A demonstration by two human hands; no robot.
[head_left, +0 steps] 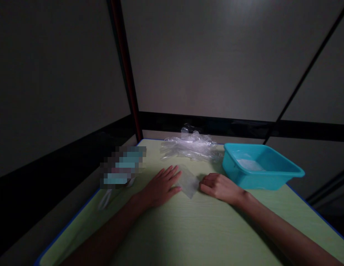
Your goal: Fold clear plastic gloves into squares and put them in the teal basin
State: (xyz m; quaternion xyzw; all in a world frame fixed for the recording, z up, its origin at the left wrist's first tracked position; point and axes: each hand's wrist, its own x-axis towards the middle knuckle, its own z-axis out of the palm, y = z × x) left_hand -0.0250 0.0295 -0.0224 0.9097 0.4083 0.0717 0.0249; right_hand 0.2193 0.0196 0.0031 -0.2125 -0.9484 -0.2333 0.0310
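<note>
Turquoise basin [274, 181] right, clear plastic [188, 146] behind; left hand [162, 186] fingers spread, right hand's [219, 187] fingers curled together.

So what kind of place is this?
Probably a little work corner in a dim room: a blue-edged, pale green tabletop by grey walls, bearing a turquoise rectangular plastic basin and a heap of crumpled clear plastic.

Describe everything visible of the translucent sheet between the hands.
The translucent sheet looks like thin, greyish plastic film, four-sided, no print visible. It lies flat on the pale green table, one corner toward the person. The left hand, fingers spread, meets its left side; the curled right hand is at its right corner, grip unclear.
</note>
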